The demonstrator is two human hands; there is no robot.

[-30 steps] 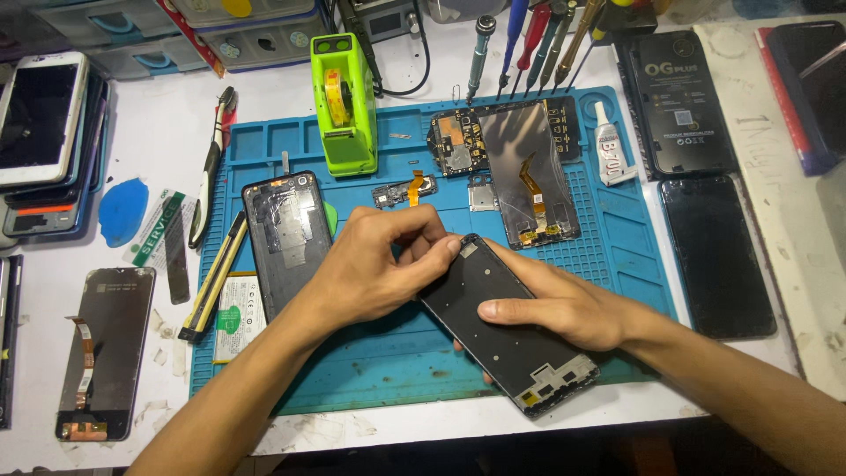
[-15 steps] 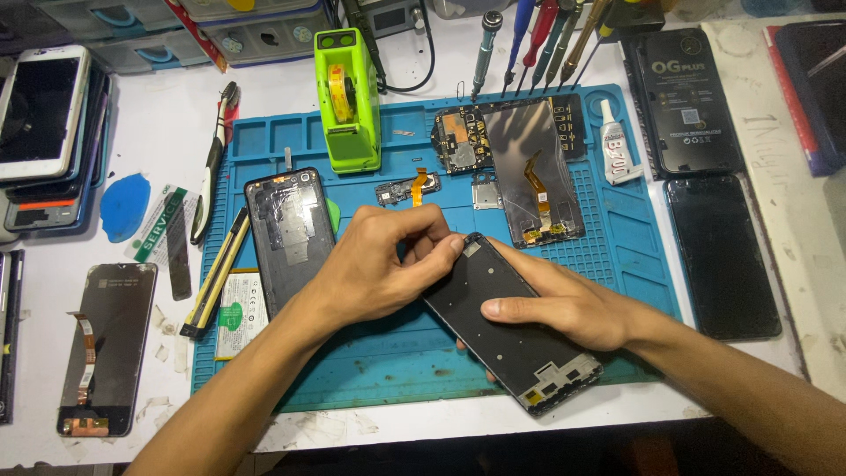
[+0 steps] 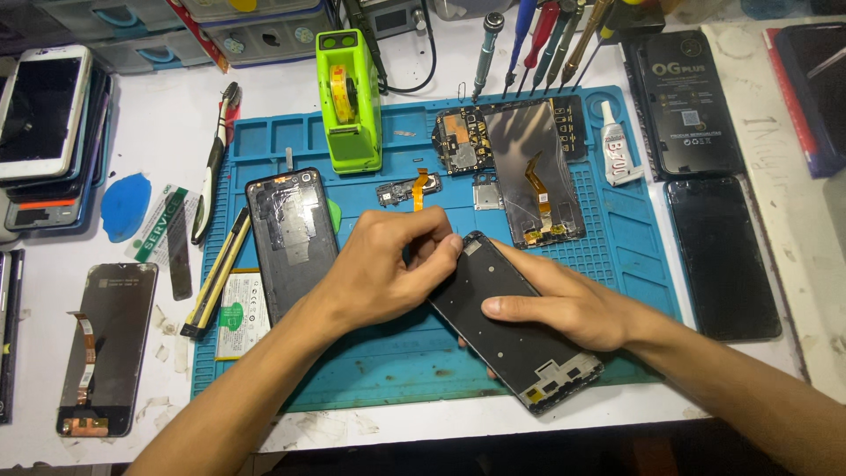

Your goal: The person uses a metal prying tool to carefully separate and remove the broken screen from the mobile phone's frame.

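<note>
A black phone frame (image 3: 520,339) lies slanted on the blue repair mat (image 3: 414,370), its lower end over the mat's front edge. My right hand (image 3: 564,304) rests on the frame's right side and grips it, thumb across its face. My left hand (image 3: 388,269) pinches at the frame's top left corner with thumb and fingers closed there; whatever is between the fingertips is too small to see.
On the mat: a black back cover (image 3: 291,234), a display panel with flex cable (image 3: 533,176), a circuit board (image 3: 458,141), a green tape dispenser (image 3: 348,97). Screwdrivers (image 3: 538,44) stand behind. Phones (image 3: 44,110), a screen (image 3: 106,344) and dark glass panels (image 3: 723,256) lie around.
Both hands and the frame stay almost where they were. My left fingers have shifted slightly at the frame's top corner.
</note>
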